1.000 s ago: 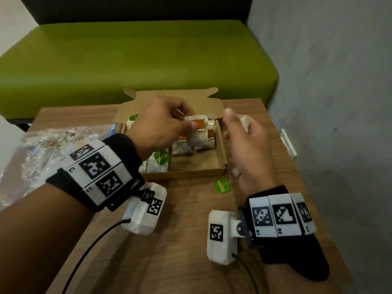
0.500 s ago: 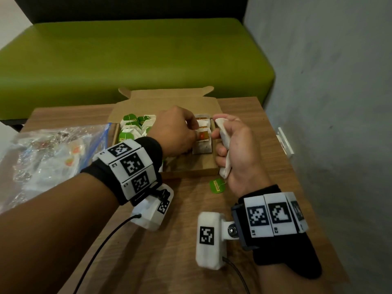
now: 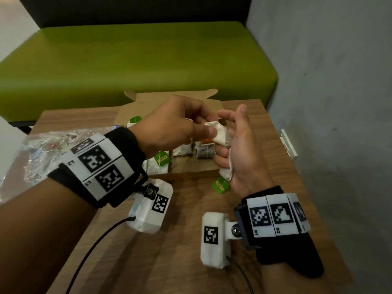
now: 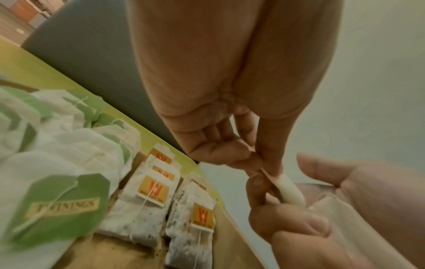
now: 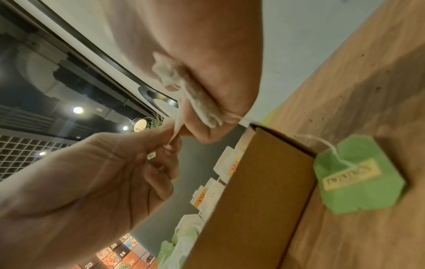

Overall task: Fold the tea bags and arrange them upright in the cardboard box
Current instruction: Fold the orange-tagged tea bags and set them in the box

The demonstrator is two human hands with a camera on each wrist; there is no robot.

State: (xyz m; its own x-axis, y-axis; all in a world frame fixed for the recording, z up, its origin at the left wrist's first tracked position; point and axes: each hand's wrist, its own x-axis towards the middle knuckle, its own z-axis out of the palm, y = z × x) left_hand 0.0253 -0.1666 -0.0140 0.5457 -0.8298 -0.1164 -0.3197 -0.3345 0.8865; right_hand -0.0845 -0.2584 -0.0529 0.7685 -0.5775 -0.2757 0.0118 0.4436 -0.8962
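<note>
A brown wooden surface (image 3: 191, 240) stands before a green upholstered bench (image 3: 135, 60) and grey wall. Above the open brown cardboard box (image 3: 191, 171), the left hand (image 3: 171, 126) pinches the white paper tea bag (image 3: 220, 134); the right hand (image 3: 239, 149) holds it with curled fingers.

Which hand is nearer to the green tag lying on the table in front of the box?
Right. The right hand hangs just above the green tag; the left hand is farther, over the box.
</note>
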